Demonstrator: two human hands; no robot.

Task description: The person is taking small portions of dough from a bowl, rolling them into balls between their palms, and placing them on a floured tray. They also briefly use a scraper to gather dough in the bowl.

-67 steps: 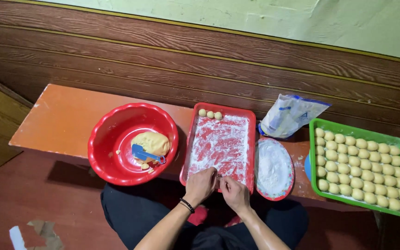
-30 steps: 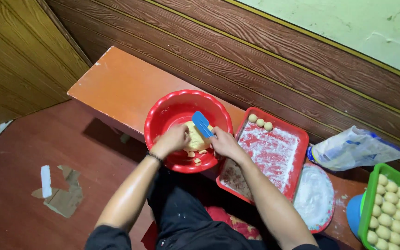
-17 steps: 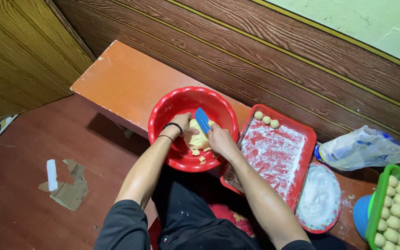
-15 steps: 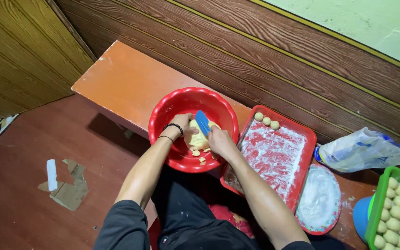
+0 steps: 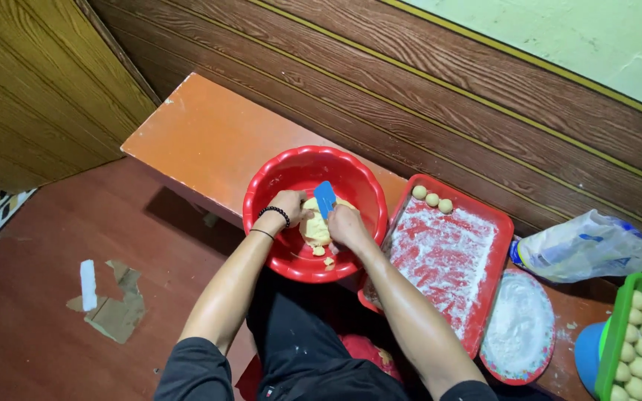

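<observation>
1. Left hand (image 5: pixel 285 206) rests curled on the dough (image 5: pixel 315 229); I cannot tell if it grips.
2. Right hand (image 5: pixel 347 223) is closed around a blue scraper (image 5: pixel 325 199), blade up, touching the dough.
3. The dough lies in the red bowl (image 5: pixel 276 174), crumbs at its 6 o'clock.
4. At the bowl's 3 o'clock, touching it, sits a floured red tray (image 5: pixel 447 256) with three balls (image 5: pixel 432 200) at its far corner.
5. At the tray's 4 o'clock, a flour plate (image 5: pixel 519 327); at 3 o'clock, a bag (image 5: pixel 588 252) and green crate (image 5: pixel 617 327) of balls.
6. All rest on an orange bench (image 5: pixel 209 141).
</observation>
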